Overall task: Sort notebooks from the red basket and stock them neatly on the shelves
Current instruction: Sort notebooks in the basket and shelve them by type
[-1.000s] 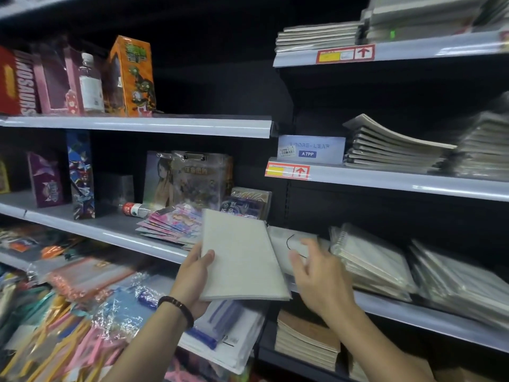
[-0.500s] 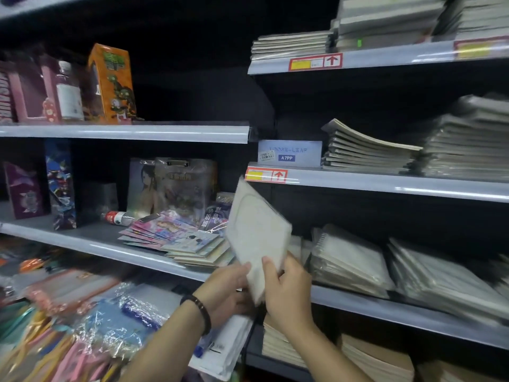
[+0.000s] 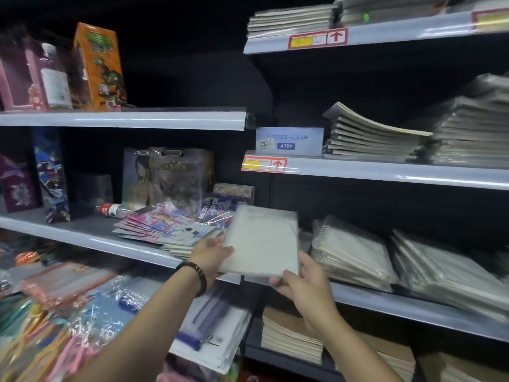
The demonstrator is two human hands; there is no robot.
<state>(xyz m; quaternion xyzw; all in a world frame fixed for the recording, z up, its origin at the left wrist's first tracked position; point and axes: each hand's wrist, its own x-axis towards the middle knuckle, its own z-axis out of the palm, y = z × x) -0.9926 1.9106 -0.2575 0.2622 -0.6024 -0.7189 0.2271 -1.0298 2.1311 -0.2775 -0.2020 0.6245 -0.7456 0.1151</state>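
At the left end of the lower notebook shelf (image 3: 385, 304), the pale wrapped notebook (image 3: 261, 241) now lies almost flat with its cover facing up, whereas half a second ago it stood tipped up on edge, well above the shelf lip. It has dropped lower and to the right, to just beside the stack of spiral notebooks (image 3: 352, 252). Its long axis runs from the person into the shelf, with the far short edge a little higher than the near one. The near edge hangs over the shelf lip. Whether its underside touches the shelf cannot be told. The left hand (image 3: 212, 255), with a dark bracelet (image 3: 197, 274) at the wrist, grips the near left edge, thumb on top and fingers beneath. The right hand (image 3: 303, 279) pinches the near right corner, its thumb lying up the right edge and its fingers curled round the near edge. Both forearms reach up and forward from below
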